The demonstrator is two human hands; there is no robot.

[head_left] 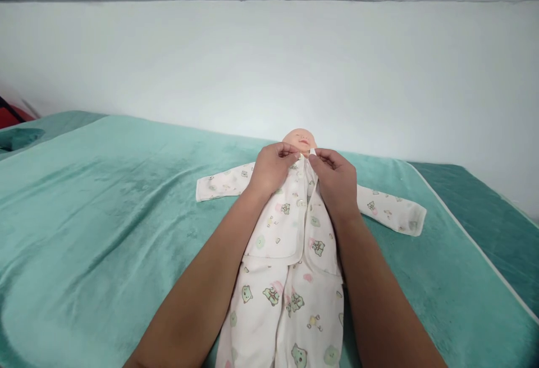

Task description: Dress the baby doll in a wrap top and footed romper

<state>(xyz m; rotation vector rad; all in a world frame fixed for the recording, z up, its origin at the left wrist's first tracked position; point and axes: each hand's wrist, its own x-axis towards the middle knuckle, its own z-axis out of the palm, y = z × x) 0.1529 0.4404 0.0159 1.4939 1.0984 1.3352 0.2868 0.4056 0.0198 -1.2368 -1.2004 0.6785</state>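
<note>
A baby doll point(300, 137) lies on its back, its head away from me. It is dressed in a white baby jacket point(273, 239) printed with small bears, over matching trousers point(311, 312). Both sleeves are stretched out to the sides. At the neck, my left hand point(275, 166) pinches the left front edge of the jacket between thumb and fingers. My right hand point(337, 174) pinches the other front edge at the collar, close beside it. Below my hands the two front edges hang apart, with a snap or button showing on the left one.
A green plush blanket point(126, 233) with soft folds covers the surface under the doll. Darker green cloth point(475, 211) shows at the right. Behind stands a white wall point(210, 65) with a dark band on top. Something red point(12, 115) is at the far left edge.
</note>
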